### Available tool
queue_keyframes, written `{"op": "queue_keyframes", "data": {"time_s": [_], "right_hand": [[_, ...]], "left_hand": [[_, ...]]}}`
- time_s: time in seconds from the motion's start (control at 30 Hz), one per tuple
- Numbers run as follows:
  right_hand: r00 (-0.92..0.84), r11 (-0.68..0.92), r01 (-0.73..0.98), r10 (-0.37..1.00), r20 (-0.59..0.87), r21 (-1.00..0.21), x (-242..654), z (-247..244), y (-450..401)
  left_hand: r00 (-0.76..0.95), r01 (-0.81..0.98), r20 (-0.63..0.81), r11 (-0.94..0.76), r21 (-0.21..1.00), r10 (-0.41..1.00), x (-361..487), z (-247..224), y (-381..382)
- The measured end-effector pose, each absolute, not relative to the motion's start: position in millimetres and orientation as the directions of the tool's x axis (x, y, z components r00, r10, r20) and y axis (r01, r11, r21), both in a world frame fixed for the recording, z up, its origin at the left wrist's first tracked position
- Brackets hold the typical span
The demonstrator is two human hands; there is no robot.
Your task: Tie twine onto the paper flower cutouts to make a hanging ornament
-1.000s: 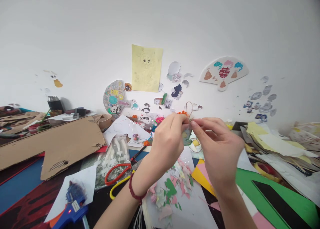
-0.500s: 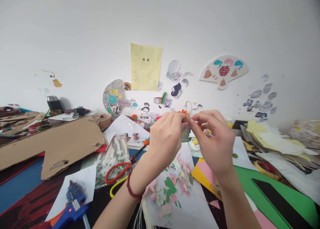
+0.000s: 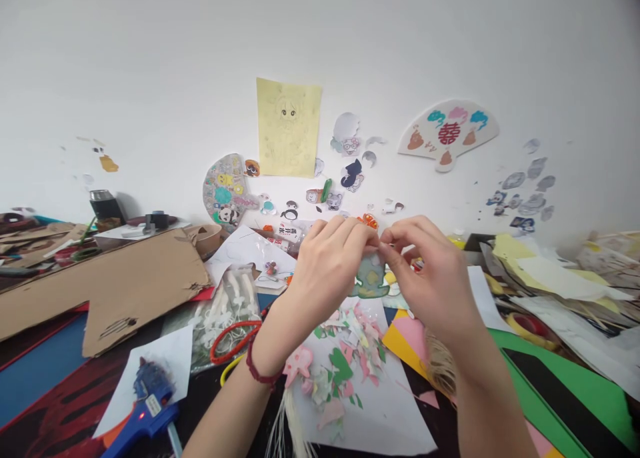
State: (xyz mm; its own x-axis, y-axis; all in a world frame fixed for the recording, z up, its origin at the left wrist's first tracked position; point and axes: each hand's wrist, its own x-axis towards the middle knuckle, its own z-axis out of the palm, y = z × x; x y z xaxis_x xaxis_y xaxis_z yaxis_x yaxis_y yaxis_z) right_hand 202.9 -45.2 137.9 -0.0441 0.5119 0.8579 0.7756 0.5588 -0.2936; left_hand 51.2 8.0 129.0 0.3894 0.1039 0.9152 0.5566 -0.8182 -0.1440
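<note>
Both hands are raised in front of me, fingertips almost meeting. My left hand (image 3: 330, 261) is closed in a pinch at the top of a grey-green hat-shaped cut-out (image 3: 371, 278), which hangs below the fingers with its upper part covered. My right hand (image 3: 433, 275) pinches close beside it, where a thin cord came out a moment earlier; the cord itself is now hidden by the fingers. Under the hands, green, pink and white paper scraps (image 3: 343, 365) are strewn over a white sheet (image 3: 395, 411). A pink star-like piece (image 3: 299, 365) lies near my left wrist.
A blue glue gun (image 3: 145, 421) with a red light lies on paper at the lower left. Cardboard (image 3: 115, 285) and a bag of white tassels (image 3: 227, 311) are left of my arm. Twine (image 3: 440, 365), green sheets (image 3: 585, 385) and stacked papers (image 3: 555, 278) are at right.
The cord loop that stood above my fingertips is no longer visible. More of the grey-green cut-out shows below the hands, and the view has shifted slightly.
</note>
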Motion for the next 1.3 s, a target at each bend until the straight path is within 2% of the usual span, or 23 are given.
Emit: {"op": "queue_keyframes", "data": {"time_s": [0.13, 0.27, 0.37, 0.53, 0.8, 1.1, 1.3], "right_hand": [[-0.034, 0.562, 0.776, 0.490, 0.871, -0.286, 203.1, 137.7, -45.0], [-0.008, 0.564, 0.777, 0.453, 0.892, -0.279, 202.3, 137.3, -45.3], [0.020, 0.546, 0.794, 0.416, 0.909, -0.267, 199.9, 136.9, -45.7], [0.066, 0.539, 0.804, 0.342, 0.937, -0.253, 193.9, 135.6, -47.7], [0.080, 0.544, 0.803, 0.304, 0.949, -0.242, 187.3, 136.2, -48.8], [0.048, 0.546, 0.807, 0.318, 0.947, -0.225, 187.6, 134.9, -51.9], [-0.002, 0.528, 0.818, 0.396, 0.918, -0.226, 194.7, 137.6, -53.8]], "left_hand": [[0.361, 0.497, 0.918, -0.867, -0.043, 0.162, 49.4, 132.0, 6.4], [0.243, 0.433, 0.948, -0.898, 0.086, 0.208, 47.3, 135.6, -1.5], [0.178, 0.405, 0.963, -0.907, 0.116, 0.202, 45.7, 136.4, -10.8], [0.216, 0.444, 0.936, -0.882, 0.161, 0.279, 47.5, 132.4, -20.6], [0.134, 0.408, 0.930, -0.874, 0.263, 0.343, 53.3, 131.7, -17.9], [0.089, 0.392, 0.963, -0.897, 0.202, 0.256, 57.5, 132.0, -15.1], [0.168, 0.507, 0.984, -0.861, -0.038, 0.056, 57.8, 129.3, -4.3]]}}
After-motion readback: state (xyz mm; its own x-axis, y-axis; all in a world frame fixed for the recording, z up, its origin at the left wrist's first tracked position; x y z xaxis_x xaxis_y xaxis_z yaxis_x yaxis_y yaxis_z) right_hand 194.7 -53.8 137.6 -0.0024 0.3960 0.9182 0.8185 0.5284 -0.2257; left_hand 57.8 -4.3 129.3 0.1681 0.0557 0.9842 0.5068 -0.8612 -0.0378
